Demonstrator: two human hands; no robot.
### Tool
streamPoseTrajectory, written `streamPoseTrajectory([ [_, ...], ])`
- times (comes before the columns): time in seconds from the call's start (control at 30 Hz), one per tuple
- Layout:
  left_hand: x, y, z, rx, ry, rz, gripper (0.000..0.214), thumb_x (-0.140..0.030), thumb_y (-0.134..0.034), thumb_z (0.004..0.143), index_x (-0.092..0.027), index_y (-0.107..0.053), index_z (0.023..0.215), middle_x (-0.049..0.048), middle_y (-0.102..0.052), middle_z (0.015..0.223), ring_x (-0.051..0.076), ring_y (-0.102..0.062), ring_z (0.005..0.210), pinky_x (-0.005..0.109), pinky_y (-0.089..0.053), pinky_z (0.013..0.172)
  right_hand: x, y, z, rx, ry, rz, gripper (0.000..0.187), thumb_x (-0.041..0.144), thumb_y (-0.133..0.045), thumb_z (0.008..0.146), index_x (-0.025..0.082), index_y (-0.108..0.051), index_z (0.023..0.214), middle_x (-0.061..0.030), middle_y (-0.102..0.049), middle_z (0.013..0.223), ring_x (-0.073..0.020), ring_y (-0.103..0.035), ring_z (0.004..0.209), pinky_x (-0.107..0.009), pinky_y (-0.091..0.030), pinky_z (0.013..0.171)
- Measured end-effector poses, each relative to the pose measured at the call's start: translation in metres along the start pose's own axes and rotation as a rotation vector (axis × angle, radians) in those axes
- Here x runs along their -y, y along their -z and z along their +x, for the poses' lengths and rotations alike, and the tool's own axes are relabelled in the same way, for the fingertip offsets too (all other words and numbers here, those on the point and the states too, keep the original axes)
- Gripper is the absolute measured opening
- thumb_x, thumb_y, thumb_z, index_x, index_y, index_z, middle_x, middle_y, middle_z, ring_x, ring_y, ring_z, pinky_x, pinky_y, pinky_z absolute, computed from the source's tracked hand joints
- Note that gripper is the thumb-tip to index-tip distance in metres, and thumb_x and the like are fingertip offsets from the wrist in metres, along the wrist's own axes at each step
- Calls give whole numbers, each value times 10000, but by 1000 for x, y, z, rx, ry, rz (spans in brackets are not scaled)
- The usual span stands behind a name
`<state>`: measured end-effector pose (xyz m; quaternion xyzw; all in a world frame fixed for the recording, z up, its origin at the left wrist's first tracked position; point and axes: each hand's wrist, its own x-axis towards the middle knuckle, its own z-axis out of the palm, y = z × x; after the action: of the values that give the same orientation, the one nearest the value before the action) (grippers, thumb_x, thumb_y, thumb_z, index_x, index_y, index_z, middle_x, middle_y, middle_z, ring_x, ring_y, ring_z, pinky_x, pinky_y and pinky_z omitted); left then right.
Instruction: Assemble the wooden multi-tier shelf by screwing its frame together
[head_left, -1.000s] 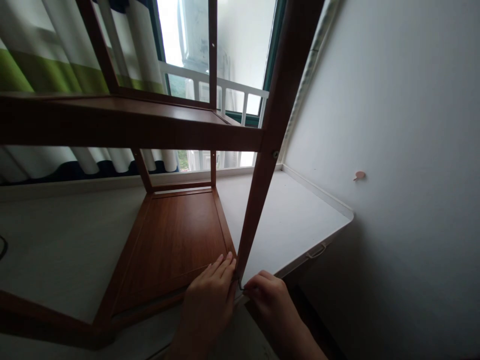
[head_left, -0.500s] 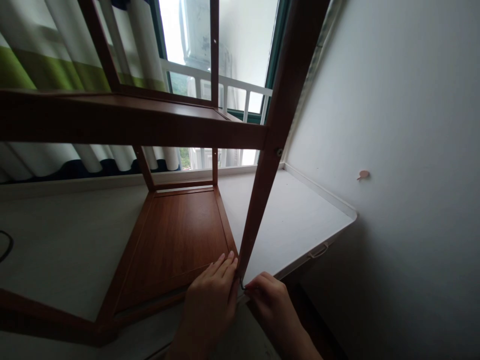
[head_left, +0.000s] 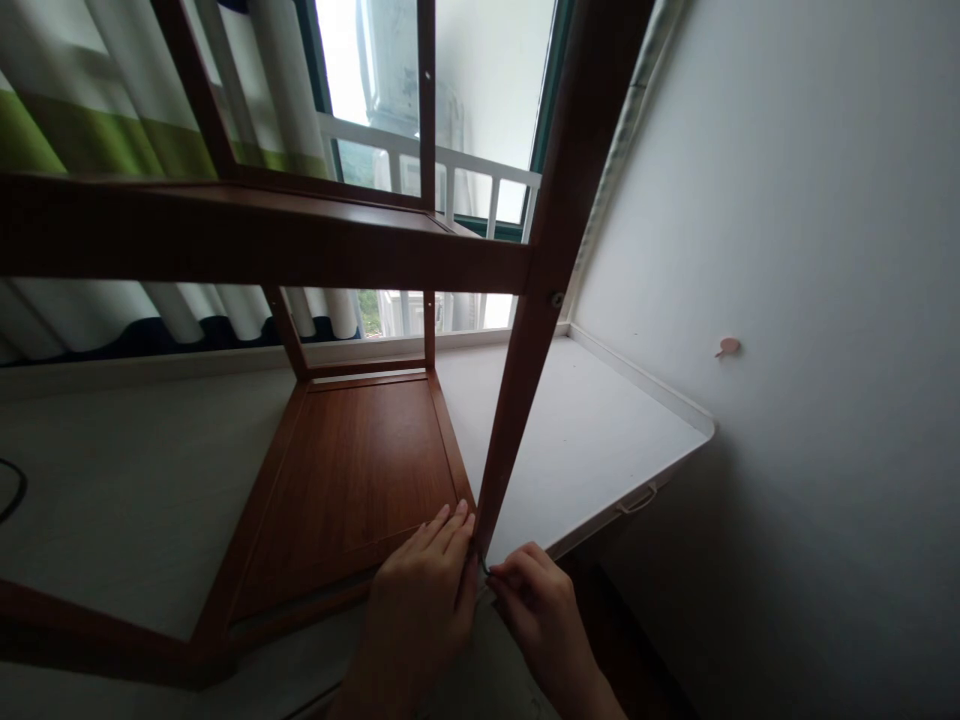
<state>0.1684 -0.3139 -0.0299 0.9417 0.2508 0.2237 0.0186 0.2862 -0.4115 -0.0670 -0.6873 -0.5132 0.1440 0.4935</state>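
Observation:
A brown wooden rack (head_left: 517,400) stands on the white surface, with a flat bottom panel (head_left: 360,460) between its posts. My left hand (head_left: 424,585) lies on the near right corner of that panel, fingers stretched out beside the foot of the right post. Just right of it, my right hand (head_left: 536,595) pinches a small dark hex key (head_left: 484,566) between thumb and fingers. The key's bent end meets the foot of the post; its tip is hidden. Higher on the same post, a bolt head (head_left: 556,300) shows.
A white tabletop (head_left: 592,410) with a raised rim and a drawer handle (head_left: 637,502) extends right to the wall (head_left: 810,250). Crossing in front is a brown rail (head_left: 262,240). Behind are a striped curtain (head_left: 112,110) and a window with a white railing. A dark cable (head_left: 16,490) lies left.
My right hand has shifted very slightly with the hex key, whose angle looks a little different. My left hand stays on the panel's corner. The view has moved slightly.

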Motion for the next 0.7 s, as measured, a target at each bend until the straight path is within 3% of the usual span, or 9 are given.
streamPoseTrajectory([
  [0.3,0,0,1,4,-4,7,397,-171,-375,812,-120,-555,1162,101,-555,1231,254,-530,1126,415,-472,914,5,-1,1,-11,-56,62,91,146,-540,774,176,-599,712,-15,-569,709,-119,-526,631,-223,-392,601],
  [0.43,0,3,1,36,-6,17,427,-162,-355,793,-109,-555,1167,104,-538,1245,251,-512,1145,412,-465,926,4,-8,0,3,-155,188,47,202,-550,776,192,-580,811,-1,-601,678,-119,-552,559,-214,-410,522],
  [0.53,0,5,1,78,-7,23,490,-145,-356,737,-89,-538,1188,107,-515,1268,246,-479,1178,407,-451,946,0,-15,-1,-21,-248,321,164,250,-574,766,212,-470,887,30,-587,643,-116,-559,496,-193,-395,432],
  [0.7,0,9,-1,129,-5,16,530,-138,-350,702,-65,-530,1196,122,-490,1286,247,-458,1196,416,-425,970,1,-24,-1,-32,-329,528,295,359,-612,755,227,-366,851,70,-550,585,-87,-500,385,-174,-361,366],
])
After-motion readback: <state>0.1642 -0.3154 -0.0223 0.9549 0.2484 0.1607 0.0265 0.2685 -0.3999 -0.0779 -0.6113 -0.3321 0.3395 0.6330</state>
